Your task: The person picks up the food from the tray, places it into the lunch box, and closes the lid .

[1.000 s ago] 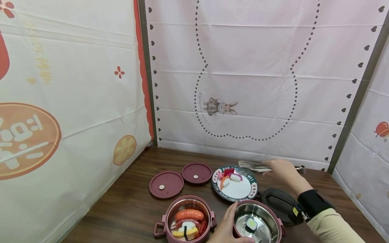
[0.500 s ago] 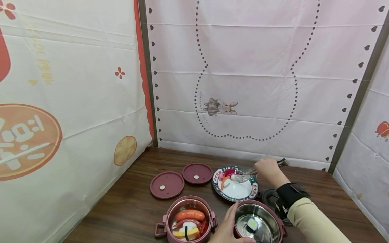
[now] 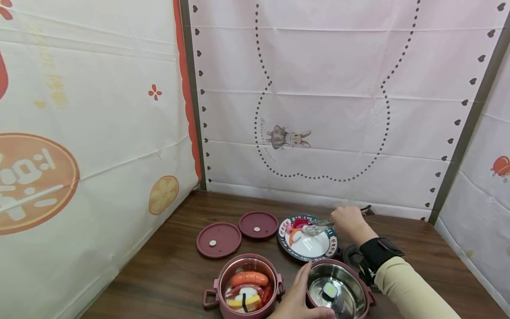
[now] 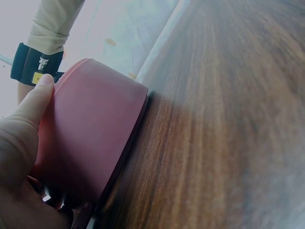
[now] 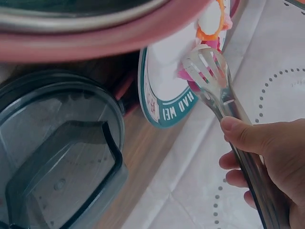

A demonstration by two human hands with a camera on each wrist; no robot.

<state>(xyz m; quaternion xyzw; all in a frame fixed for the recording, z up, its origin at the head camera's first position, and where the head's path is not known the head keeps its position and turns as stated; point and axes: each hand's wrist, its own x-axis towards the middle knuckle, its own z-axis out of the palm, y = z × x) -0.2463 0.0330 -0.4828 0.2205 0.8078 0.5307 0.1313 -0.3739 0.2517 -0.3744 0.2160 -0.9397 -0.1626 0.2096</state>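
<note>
1. Tongs (image 3: 318, 229): metal, slotted tips. They are held over the far-left part of the plate (image 3: 318, 251), tips at the toy food pieces (image 3: 296, 228) heaped there; whether the tips already clasp a piece cannot be told.
2. Right hand (image 3: 345, 220): its grip is clenched round the tongs' handles, thumb on top, as the right wrist view shows (image 5: 267, 162).
3. Left hand (image 3: 296, 301): its grip grasps the rim and wall of the near steel-lined pink container (image 3: 338, 292), steadying it on the table (image 3: 167, 274). One white-and-green piece (image 3: 330, 291) lies inside.
4. Step in hand, as judged: picking a food piece off the plate with the tongs.
5. Next move, as judged: squeeze the tongs on one piece, lift clear of the plate rim, carry it toward the person to the held container.
6. Surroundings: a second container (image 3: 245, 288), filled; two pink lids (image 3: 218, 240); a dark lid (image 3: 352, 257) right of the plate.
</note>
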